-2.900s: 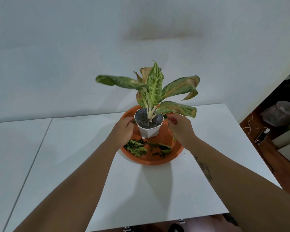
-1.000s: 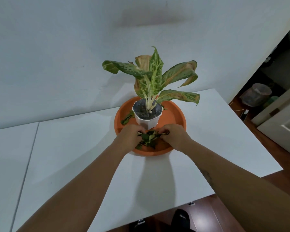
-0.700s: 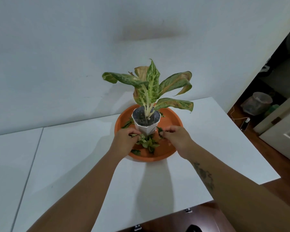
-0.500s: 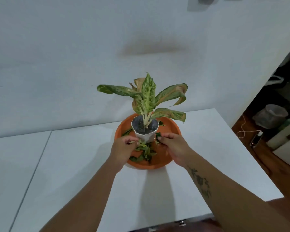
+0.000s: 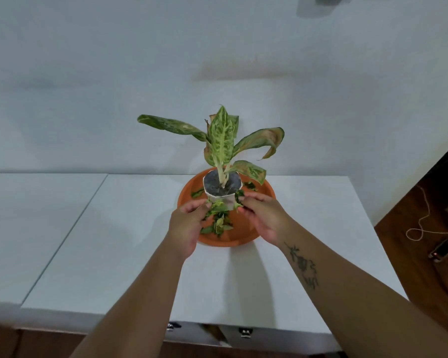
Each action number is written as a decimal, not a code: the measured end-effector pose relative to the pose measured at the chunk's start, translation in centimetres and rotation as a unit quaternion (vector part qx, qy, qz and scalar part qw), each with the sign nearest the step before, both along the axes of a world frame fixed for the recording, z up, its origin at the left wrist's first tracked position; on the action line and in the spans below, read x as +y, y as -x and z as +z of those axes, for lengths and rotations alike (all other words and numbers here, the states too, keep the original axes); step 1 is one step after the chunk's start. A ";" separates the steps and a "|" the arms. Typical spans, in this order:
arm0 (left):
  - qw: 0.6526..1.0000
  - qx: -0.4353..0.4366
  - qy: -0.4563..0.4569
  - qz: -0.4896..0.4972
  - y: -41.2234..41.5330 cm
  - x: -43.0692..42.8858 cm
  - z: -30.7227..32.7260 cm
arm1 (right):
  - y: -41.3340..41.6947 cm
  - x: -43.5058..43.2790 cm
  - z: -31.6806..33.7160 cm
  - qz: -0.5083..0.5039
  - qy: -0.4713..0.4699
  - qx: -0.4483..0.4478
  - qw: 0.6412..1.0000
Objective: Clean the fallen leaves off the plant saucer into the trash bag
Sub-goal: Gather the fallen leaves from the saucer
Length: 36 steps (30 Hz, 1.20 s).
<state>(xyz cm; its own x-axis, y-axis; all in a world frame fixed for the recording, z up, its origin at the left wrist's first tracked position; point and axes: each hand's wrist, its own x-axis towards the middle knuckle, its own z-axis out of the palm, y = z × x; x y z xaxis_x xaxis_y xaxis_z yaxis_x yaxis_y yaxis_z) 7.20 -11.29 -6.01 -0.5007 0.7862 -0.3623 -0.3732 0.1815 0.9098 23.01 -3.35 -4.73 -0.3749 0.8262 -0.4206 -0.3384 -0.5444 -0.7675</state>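
An orange saucer [image 5: 251, 228] sits on the white table with a white pot [image 5: 221, 196] and its speckled green plant [image 5: 221, 140] in it. A bunch of fallen leaves [image 5: 217, 222] hangs between my hands, just in front of the pot. My left hand [image 5: 186, 226] pinches the bunch from the left and my right hand [image 5: 264, 215] from the right. A loose leaf [image 5: 197, 193] lies on the saucer left of the pot. More leaf bits [image 5: 248, 186] lie to its right, behind my right hand. No trash bag is in view.
The white table [image 5: 130, 228] has a seam running down its left part and ends at a wall behind the plant. On the wooden floor at the right lie a thin cable [image 5: 422, 220] and a small device [image 5: 444, 250].
My hands have pushed the scattered leaves together in front of the pot and closed on them. The bunch now sits higher, against the pot. My view has shifted.
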 end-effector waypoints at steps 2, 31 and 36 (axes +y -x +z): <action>0.999 -0.034 -0.011 0.015 -0.3 -0.1 0.2 | -0.1 -0.1 0.1 0.005 0.005 0.002 1.000; 0.959 -0.248 -0.055 -0.129 -11.3 3.6 -0.4 | -12.5 -2.3 -0.4 -0.195 0.012 0.046 0.980; 0.953 -0.248 -0.055 -0.163 -15.7 4.5 -0.2 | -17.3 -1.9 -0.1 -0.245 0.017 0.052 0.968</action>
